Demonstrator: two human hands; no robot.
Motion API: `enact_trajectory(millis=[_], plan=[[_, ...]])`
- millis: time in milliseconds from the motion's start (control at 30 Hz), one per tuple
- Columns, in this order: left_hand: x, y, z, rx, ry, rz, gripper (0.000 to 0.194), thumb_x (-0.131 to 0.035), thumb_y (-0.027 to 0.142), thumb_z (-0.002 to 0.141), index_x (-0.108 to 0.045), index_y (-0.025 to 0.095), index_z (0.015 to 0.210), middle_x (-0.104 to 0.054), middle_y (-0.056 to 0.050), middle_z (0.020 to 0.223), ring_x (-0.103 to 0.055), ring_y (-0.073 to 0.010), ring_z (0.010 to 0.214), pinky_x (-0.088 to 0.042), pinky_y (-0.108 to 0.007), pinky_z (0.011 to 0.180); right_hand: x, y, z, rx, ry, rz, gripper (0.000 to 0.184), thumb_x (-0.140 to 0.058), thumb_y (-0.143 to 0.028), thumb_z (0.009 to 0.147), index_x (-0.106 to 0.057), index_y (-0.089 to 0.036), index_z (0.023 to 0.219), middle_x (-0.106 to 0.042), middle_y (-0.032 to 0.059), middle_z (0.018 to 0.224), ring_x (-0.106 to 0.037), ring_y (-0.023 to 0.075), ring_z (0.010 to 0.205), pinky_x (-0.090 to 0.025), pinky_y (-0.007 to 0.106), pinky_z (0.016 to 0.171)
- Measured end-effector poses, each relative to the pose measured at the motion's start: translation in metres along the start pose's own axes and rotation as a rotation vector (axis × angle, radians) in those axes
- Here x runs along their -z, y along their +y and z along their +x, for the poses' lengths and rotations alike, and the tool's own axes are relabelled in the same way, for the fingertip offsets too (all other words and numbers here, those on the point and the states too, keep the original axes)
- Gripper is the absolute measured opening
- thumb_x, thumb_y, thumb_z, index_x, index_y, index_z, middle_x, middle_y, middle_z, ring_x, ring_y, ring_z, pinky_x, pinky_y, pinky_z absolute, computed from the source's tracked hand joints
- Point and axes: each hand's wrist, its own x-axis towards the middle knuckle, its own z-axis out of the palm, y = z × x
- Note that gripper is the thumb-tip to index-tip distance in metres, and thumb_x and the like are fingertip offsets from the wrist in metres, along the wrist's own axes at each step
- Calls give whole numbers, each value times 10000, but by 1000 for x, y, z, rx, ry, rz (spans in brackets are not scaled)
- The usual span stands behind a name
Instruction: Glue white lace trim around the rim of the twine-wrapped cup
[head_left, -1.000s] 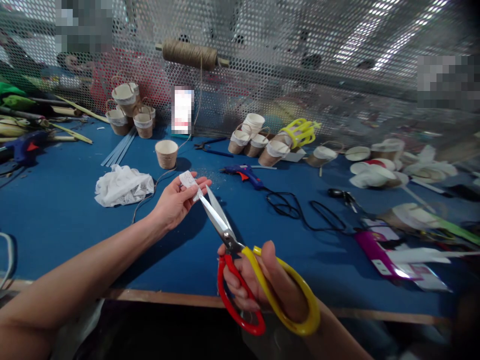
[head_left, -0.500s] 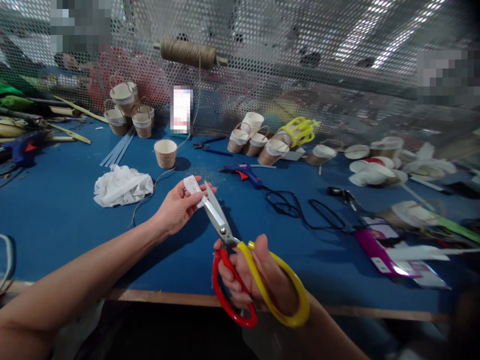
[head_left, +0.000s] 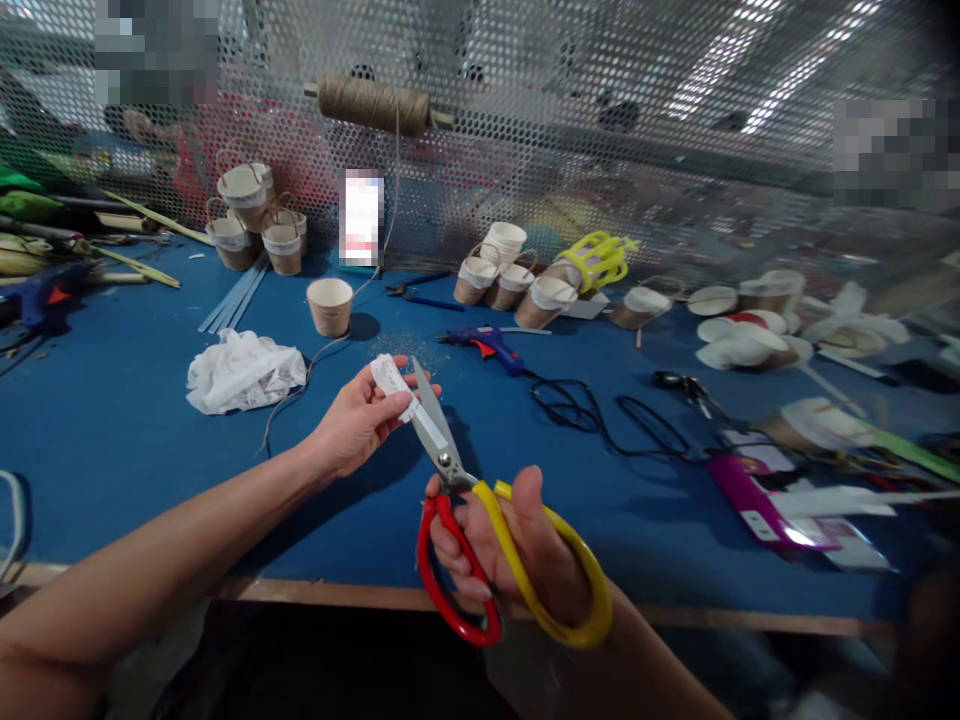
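Observation:
My left hand (head_left: 354,425) pinches a small white strip of lace-like material (head_left: 391,378) above the blue table (head_left: 135,440). My right hand (head_left: 501,545) grips large scissors (head_left: 480,520) with one red and one yellow handle loop. The steel blades are nearly closed and their tips meet the white strip at my left fingertips. Both hands hover near the table's front edge.
A crumpled white plastic bag (head_left: 241,371) lies to the left, with a paper cup (head_left: 330,306) behind it. A blue glue gun (head_left: 487,346) and its black cord (head_left: 600,415) lie ahead. Clusters of small cups (head_left: 517,280), a twine spool (head_left: 373,103) and a perforated metal screen stand behind.
The scissor blades have closed from open onto the white strip. Both hands have drifted slightly toward me and left.

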Motion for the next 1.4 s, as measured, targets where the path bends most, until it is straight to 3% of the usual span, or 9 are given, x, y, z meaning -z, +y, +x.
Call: enact_trajectory(millis=[300, 567, 967, 1233, 1400], plan=[[7, 2, 3, 76, 56, 49, 213, -727, 136, 626, -677, 93, 829, -647, -13, 672, -570, -76, 572, -460, -208, 579, 10, -1, -4, -121, 16, -22, 761, -258, -850, 633, -504, -194, 930, -484, -11, 662, -384, 51, 428, -286, 190, 403], [9, -1, 5, 62, 70, 55, 293, -793, 143, 520, -708, 104, 798, -660, -15, 667, -565, -70, 564, -445, -188, 569, 9, 3, -5, -86, 41, -28, 754, -259, -847, 638, -513, -175, 866, -471, -4, 644, -353, 48, 432, -222, 188, 388], [7, 0, 1, 21, 45, 108, 264, -767, 139, 570, -706, 119, 826, -659, -16, 681, -559, -77, 584, -437, -214, 600, -1, -3, -4, -110, 91, -9, 680, -259, -802, 701, -473, -189, 902, -436, -40, 538, -298, 48, 391, -222, 166, 349], [5, 0, 1, 29, 30, 89, 261, -790, 146, 536, -700, 119, 780, -654, -4, 661, -553, -68, 576, -442, -193, 583, -15, -11, -8, -134, 178, -60, 620, -283, -777, 724, -457, -190, 822, -348, -84, 470, -188, 24, 337, -142, 155, 324], [5, 2, 1, 34, 39, 76, 380, -780, 112, 545, -676, 129, 911, -647, 6, 688, -556, -65, 597, -446, -186, 599, -13, -6, -7, -121, 186, -76, 615, -255, -758, 751, -466, -186, 833, -337, -89, 458, -185, 19, 325, -146, 149, 323]])
